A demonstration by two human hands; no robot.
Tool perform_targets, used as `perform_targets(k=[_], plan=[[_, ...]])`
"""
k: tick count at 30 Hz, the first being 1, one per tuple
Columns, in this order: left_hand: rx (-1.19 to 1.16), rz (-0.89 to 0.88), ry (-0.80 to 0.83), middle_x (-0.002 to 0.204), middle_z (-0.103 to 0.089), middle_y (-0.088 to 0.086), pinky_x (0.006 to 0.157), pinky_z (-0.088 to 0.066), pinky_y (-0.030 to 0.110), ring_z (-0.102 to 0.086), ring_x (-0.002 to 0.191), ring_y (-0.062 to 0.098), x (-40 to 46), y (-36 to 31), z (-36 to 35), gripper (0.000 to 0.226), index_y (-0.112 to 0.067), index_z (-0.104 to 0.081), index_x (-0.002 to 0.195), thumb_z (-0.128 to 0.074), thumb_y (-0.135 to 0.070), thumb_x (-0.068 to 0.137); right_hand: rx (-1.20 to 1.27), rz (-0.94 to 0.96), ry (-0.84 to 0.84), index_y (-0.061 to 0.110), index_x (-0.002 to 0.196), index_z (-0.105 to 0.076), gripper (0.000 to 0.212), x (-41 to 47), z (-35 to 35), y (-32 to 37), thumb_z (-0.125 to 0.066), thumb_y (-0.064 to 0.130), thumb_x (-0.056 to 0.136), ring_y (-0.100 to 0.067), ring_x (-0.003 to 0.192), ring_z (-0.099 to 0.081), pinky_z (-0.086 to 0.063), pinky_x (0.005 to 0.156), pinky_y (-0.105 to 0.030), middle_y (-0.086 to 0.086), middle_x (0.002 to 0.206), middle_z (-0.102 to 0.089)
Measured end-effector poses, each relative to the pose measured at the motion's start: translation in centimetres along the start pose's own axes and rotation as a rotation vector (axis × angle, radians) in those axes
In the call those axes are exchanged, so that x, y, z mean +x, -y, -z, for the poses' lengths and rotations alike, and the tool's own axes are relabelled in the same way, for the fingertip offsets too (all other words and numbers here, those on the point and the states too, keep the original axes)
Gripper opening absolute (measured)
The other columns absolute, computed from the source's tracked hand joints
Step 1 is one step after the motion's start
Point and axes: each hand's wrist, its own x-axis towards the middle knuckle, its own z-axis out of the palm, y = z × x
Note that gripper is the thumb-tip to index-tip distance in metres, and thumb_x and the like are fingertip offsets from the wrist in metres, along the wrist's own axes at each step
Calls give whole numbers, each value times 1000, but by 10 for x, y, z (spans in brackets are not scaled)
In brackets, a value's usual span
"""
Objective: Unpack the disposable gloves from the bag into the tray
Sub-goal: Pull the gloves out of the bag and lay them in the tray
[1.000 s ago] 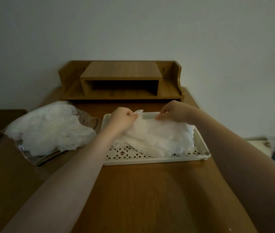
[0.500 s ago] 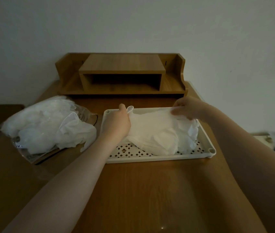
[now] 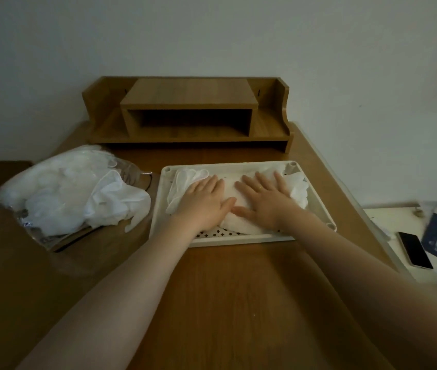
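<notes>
Both hands, left hand (image 3: 203, 200) and right hand (image 3: 266, 200), lie flat with fingers straight on the gloves (image 3: 229, 192) in the tray (image 3: 158, 209), probably compacting them; bag (image 3: 59, 190) outboard of left palm.

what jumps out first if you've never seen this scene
Two hands, the left hand and right hand, press flat on a pile of gloves in the white tray mid-table. Left of it, the bag spills more white gloves.
</notes>
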Motion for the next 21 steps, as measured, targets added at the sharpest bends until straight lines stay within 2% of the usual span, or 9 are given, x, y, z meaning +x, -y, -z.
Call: perform_targets(k=[4,8,11,12,14,16,18,19,21], plan=[[34,94,31,158,12,7,118,6,41,11,145,23,0,2,-2,84,-24,7,151,-13,-74,86,11,-89,25,35,150,9,98,-3,-5,-15,-22,88,72,-27,145,17,15,113,-54,2,159,14],[2,181,33,156,20,8,117,6,47,18,144,28,-6,5,-2,107,-28,12,150,-24,-89,70,278,-172,99,36,147,17,118,-14,-5,-34,-48,86,63,-30,145,16,-1,116,-54,0,157,22],[-103,233,115,156,22,6,116,3,47,19,143,28,-12,8,12,115,-28,11,150,-37,-89,66,214,-198,122,31,149,16,124,-16,0,-35,-46,89,59,-31,145,16,2,116,-56,-4,158,20],[-145,226,115,157,19,4,116,1,47,16,144,27,-14,9,18,112,-27,7,151,-39,-86,68,145,-216,100,27,149,14,125,-15,6,-33,-42,91,58,-31,144,18,8,114,-58,-6,158,21],[-234,167,4,160,4,2,116,-7,45,4,146,22,-27,13,29,94,-26,-7,151,-41,-75,80,89,-225,22,24,150,13,120,-16,24,-18,-36,90,63,-29,143,22,13,112,-57,-6,156,25],[-372,89,-184,157,-19,0,112,-22,39,-19,143,18,-44,21,38,68,-23,-25,148,-45,-55,92,197,-116,-57,24,151,8,103,-18,46,5,-38,79,77,-28,145,17,7,115,-53,-3,156,25],[-535,28,-369,141,-47,-1,96,-39,24,-45,124,11,-59,34,45,44,-20,-44,138,-46,-36,97,309,57,-143,23,152,-8,85,-19,62,37,-47,61,87,-28,147,3,-5,116,-48,-2,159,14],[-614,31,-450,129,-56,-3,87,-42,19,-52,113,8,-66,43,48,36,-20,-50,132,-45,-30,98,325,127,-194,22,150,-18,75,-16,66,55,-51,53,90,-28,146,-5,-10,116,-46,-2,160,4],[-762,101,-573,112,-63,-5,81,-48,19,-59,99,6,-75,60,53,28,-22,-54,124,-43,-23,99,315,215,-322,20,141,-39,52,-7,70,86,-52,39,94,-26,140,-27,-23,112,-41,-4,156,-21]])
